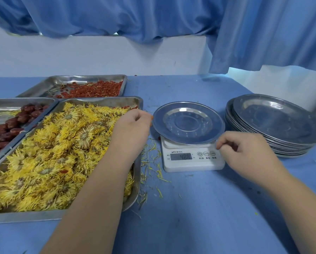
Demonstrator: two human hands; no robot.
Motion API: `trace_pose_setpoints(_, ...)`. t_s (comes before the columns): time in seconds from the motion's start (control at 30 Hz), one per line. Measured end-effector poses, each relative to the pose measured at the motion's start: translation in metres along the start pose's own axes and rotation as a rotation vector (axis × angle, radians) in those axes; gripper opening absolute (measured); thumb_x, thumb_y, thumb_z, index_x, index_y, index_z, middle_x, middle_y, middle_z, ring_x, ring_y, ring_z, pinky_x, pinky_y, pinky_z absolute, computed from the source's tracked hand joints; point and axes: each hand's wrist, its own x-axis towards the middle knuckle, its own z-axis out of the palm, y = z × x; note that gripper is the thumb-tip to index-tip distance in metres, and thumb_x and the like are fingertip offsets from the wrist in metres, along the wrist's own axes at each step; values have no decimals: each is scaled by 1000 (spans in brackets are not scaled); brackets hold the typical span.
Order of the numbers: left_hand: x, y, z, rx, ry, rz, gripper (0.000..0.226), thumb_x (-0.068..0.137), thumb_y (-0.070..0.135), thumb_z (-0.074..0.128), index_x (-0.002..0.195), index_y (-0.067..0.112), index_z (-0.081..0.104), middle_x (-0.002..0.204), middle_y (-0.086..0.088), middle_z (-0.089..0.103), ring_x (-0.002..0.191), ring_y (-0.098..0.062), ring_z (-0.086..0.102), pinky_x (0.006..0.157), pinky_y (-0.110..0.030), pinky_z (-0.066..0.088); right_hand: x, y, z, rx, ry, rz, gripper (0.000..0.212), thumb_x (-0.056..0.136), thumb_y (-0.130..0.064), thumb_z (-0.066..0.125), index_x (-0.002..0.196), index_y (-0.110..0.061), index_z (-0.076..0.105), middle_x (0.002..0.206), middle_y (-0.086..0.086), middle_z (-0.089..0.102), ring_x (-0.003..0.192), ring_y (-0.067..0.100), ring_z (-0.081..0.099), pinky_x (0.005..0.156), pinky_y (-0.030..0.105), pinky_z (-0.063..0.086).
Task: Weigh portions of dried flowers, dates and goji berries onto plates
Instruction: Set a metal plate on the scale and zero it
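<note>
An empty steel plate (188, 123) sits on the white digital scale (192, 158), whose display shows digits. My left hand (131, 129) hovers over the right edge of the tray of yellow dried flowers (49, 154), fingers curled, with small orange-red bits showing at its fingertips beside the plate. My right hand (245, 151) has curled fingers and touches the scale's right front corner by the buttons. Red dates (10, 127) lie in the left tray. Goji berries (94, 88) fill the far tray.
A stack of steel plates (274, 125) stands right of the scale. Loose yellow petals (151, 162) litter the blue table (190, 208) between the flower tray and scale. A blue curtain (263, 33) hangs over the white wall behind.
</note>
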Motion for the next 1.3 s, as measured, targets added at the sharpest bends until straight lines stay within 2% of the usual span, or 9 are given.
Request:
trace_pose_setpoints(0.1, 0, 0, 1, 39, -9, 9, 19, 90, 29, 49, 82, 31, 67, 80, 2, 69, 67, -15, 61, 59, -30, 47, -2, 0, 0, -14, -110, 26, 24, 74, -12, 58, 61, -31, 63, 60, -21, 60, 58, 4, 53, 53, 25, 42)
trace_pose_setpoints(0.23, -2, 2, 1, 61, -14, 30, 20, 90, 28, 49, 82, 27, 67, 79, -2, 69, 65, -16, 59, 58, -29, 46, -1, 4, -2, -30, -164, 78, 27, 76, -14, 56, 68, -36, 71, 59, -10, 65, 51, 7, 51, 53, 26, 44)
trace_pose_setpoints(0.37, -2, 3, 0, 76, -1, 43, 21, 89, 28, 49, 80, 25, 67, 80, -4, 70, 65, -16, 60, 59, -29, 45, 0, 9, -4, 21, -165, 115, 29, 80, -12, 56, 75, -34, 75, 59, -17, 65, 47, 1, 49, 48, 15, 37)
trace_pose_setpoints(0.53, -4, 5, 1, 134, 4, 72, 22, 91, 27, 48, 78, 27, 66, 83, 12, 66, 81, -15, 65, 64, -28, 44, -2, 8, -5, 78, -177, 133, 33, 81, -10, 56, 73, -36, 75, 58, -25, 63, 48, 0, 49, 50, 11, 38)
trace_pose_setpoints(0.6, -4, 4, 2, 142, 8, 76, 23, 91, 27, 48, 78, 28, 66, 84, 15, 65, 83, -13, 64, 62, -27, 41, -2, 7, -3, 67, -179, 142, 33, 80, -12, 56, 70, -38, 73, 58, -20, 65, 47, 1, 48, 48, 13, 37)
trace_pose_setpoints(0.8, -4, 4, 2, 163, 39, 58, 24, 92, 26, 48, 79, 27, 68, 85, 12, 66, 84, -16, 66, 65, -28, 45, -4, 5, 1, 31, -196, 152, 31, 80, -15, 54, 67, -37, 71, 59, -8, 66, 50, 13, 51, 60, 30, 50)
trace_pose_setpoints(1.07, -4, 3, 0, 205, 54, 71, 23, 94, 29, 47, 83, 30, 67, 84, 4, 68, 81, -25, 65, 57, -27, 46, -5, 3, 4, 45, -125, 209, 30, 80, -17, 54, 71, -37, 75, 52, -16, 59, 50, 6, 47, 54, 25, 42)
trace_pose_setpoints(1.17, -5, 4, 1, 213, 49, 78, 23, 93, 28, 48, 82, 29, 67, 84, 9, 67, 80, -19, 66, 59, -26, 45, -4, 3, 5, 93, -136, 251, 30, 80, -16, 54, 69, -36, 74, 62, -15, 65, 57, 9, 54, 59, 29, 48)
trace_pose_setpoints(1.3, -7, 4, 2, 200, 31, 92, 22, 93, 28, 48, 81, 27, 67, 86, 13, 65, 84, -12, 64, 63, -26, 42, -3, 2, 7, 80, -134, 262, 28, 80, -17, 54, 68, -35, 72, 60, -10, 63, 51, 10, 49, 56, 29, 45)
